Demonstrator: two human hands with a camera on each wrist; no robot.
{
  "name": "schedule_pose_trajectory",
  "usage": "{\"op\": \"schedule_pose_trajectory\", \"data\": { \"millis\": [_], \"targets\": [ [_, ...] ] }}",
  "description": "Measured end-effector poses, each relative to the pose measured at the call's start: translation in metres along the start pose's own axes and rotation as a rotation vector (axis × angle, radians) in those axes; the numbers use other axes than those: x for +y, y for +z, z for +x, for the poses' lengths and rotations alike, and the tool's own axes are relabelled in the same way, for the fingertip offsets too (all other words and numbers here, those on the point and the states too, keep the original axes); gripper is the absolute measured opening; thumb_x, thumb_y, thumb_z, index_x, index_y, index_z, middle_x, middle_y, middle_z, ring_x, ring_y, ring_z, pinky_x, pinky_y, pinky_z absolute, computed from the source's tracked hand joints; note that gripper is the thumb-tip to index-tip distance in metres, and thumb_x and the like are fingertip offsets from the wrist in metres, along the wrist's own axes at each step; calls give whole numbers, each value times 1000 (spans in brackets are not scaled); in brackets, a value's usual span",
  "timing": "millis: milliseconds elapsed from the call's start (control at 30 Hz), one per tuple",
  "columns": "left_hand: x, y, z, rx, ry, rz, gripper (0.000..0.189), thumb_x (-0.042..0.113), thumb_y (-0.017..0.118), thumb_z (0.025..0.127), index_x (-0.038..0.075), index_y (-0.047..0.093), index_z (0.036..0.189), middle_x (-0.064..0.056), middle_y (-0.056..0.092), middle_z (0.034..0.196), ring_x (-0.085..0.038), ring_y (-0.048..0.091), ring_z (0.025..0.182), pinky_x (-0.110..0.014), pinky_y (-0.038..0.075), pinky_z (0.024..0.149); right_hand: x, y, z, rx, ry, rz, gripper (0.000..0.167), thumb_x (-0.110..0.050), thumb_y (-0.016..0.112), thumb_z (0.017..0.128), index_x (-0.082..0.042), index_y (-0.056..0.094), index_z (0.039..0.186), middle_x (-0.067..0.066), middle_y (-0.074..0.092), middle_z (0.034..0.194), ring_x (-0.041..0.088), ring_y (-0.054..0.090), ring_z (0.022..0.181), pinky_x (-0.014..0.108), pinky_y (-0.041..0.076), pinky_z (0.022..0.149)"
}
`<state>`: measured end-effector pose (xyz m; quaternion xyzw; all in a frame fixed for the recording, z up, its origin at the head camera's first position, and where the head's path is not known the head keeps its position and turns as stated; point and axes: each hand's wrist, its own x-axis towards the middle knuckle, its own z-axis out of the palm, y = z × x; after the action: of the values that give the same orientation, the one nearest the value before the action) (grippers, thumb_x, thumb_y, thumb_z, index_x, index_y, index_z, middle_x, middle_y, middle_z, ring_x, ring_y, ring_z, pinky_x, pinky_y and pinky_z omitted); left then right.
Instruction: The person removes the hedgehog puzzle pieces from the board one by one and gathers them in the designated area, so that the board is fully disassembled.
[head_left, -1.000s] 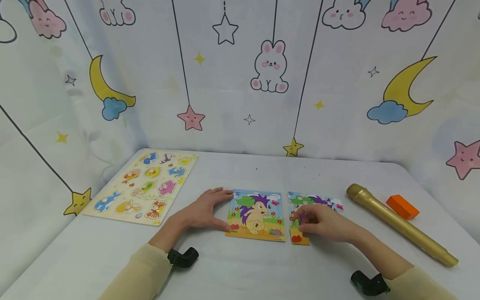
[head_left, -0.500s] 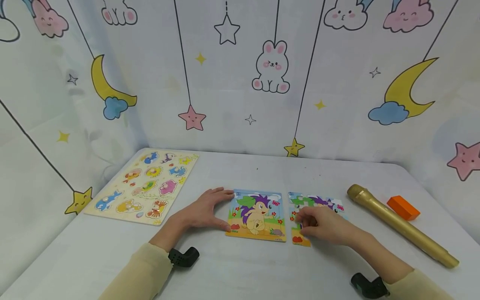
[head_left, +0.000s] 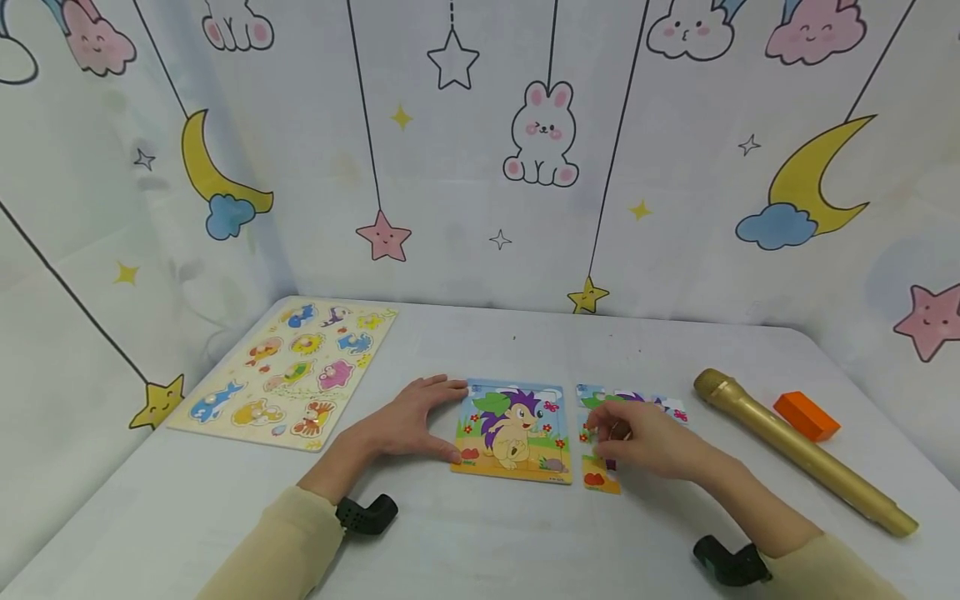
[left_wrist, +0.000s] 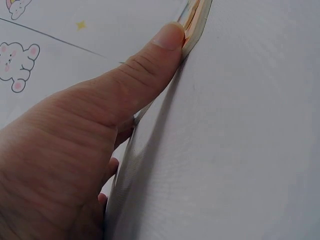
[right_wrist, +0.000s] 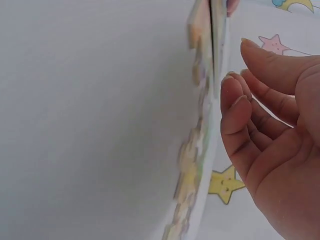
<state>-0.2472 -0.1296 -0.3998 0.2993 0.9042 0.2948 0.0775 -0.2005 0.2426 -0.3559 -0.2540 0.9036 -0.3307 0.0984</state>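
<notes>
A square jigsaw puzzle (head_left: 513,433) with a purple-haired hedgehog lies flat on the white table. My left hand (head_left: 408,421) rests at its left side, fingers at the far corner and thumb at the near corner. In the left wrist view the thumb (left_wrist: 150,62) touches the board's edge. Just right of that puzzle lie joined puzzle pieces (head_left: 592,479) with matching artwork, partly hidden under my right hand (head_left: 648,437). The right wrist view shows this hand above the pieces (right_wrist: 187,165), fingers loosely bent, with a gap between thumb and fingertips and nothing in it.
A gold microphone (head_left: 802,450) lies slanting on the right, beside an orange block (head_left: 806,415). At the back left is a cream board (head_left: 281,375) with sea animal shapes. A printed curtain (head_left: 450,167) stands behind the table (head_left: 480,542).
My right hand has risen slightly off the pieces and its thumb and fingers have parted. My left hand and the hedgehog puzzle stay in place.
</notes>
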Motion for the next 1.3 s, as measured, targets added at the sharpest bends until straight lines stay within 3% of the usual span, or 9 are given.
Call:
{"op": "schedule_pose_trajectory", "data": {
  "millis": [233,467,733,1000,1300],
  "targets": [
    [0,-1,0,-2,18,-7,93,50,85,76,14,46,152,-2,35,161,-31,17,151,-58,19,118,-18,6,18,-1,15,43,30,-21,76,92,-7,65,116,-2,64,98,17,61,87,28,56,68],
    [0,-1,0,-4,22,-18,93,49,85,76,13,46,153,-2,35,161,-32,17,151,-59,19,118,-31,22,38,-19,-20,58,31,-20,76,92,-7,65,118,-3,64,97,16,63,85,29,56,69],
    [0,-1,1,-5,20,-14,93,49,85,76,13,46,152,-2,35,161,-32,16,151,-58,18,119,-42,35,54,-90,3,85,37,-18,79,88,-6,64,119,1,63,101,16,63,86,26,56,75],
    [1,-2,0,-4,20,-9,93,49,85,76,14,46,152,-1,35,161,-31,17,151,-58,19,118,-49,41,58,-114,42,0,40,-24,83,85,-10,66,118,-3,62,101,16,59,87,31,54,80],
    [2,-1,-1,-4,-3,-17,93,51,84,76,15,47,153,0,35,161,-31,17,151,-58,20,118,-55,46,58,-119,48,-103,38,-27,85,83,-10,68,112,-5,61,98,15,56,83,32,53,77]
  ]
}}
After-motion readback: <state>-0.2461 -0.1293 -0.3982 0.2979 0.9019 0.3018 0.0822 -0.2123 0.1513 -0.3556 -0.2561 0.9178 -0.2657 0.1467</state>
